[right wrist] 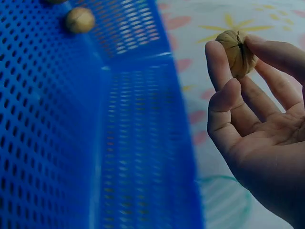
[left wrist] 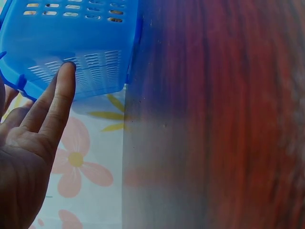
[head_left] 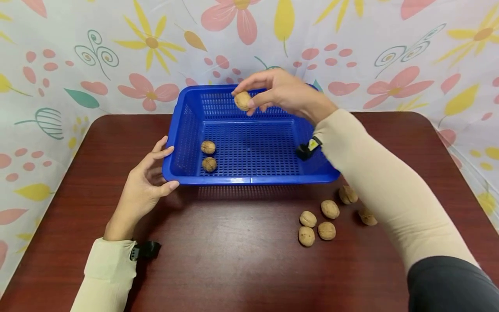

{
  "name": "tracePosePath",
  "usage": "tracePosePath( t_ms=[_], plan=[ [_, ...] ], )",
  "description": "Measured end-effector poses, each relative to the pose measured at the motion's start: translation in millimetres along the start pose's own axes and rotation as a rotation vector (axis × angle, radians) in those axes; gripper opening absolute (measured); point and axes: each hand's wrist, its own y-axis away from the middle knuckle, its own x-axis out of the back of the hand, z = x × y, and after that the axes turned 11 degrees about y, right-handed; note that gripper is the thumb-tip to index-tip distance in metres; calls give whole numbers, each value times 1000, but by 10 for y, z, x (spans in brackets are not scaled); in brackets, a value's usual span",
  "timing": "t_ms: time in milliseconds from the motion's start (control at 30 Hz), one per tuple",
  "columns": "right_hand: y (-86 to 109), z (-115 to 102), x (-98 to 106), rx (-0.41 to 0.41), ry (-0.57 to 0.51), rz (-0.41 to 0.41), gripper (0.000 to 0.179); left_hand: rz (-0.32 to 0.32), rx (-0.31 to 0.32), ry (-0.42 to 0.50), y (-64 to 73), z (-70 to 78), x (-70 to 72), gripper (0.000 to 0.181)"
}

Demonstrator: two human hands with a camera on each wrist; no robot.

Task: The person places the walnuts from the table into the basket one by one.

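A blue plastic basket with slotted walls stands on the table. Two walnuts lie inside it near its left wall. My left hand holds the basket's front left corner, thumb on the front rim and fingers along the left side. In the left wrist view, two of its fingers stretch along the outer wall. Over the back part of the basket, my right hand pinches a walnut between thumb and fingertips. The right wrist view shows this walnut above rim height.
Several loose walnuts lie on the dark wooden table at the basket's front right, some partly under the right forearm. A flowered cloth hangs close behind the basket and along the table's sides.
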Motion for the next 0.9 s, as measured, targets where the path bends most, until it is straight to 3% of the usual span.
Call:
tracePosePath(
  t_ms=[333,900],
  plan=[
    [-533,269,-309,-109,12,-122,36,6,-19,13,1,-24,-20,74],
    [-924,580,-646,-191,80,-265,38,20,-19,1,-12,-54,-35,75]
  ],
)
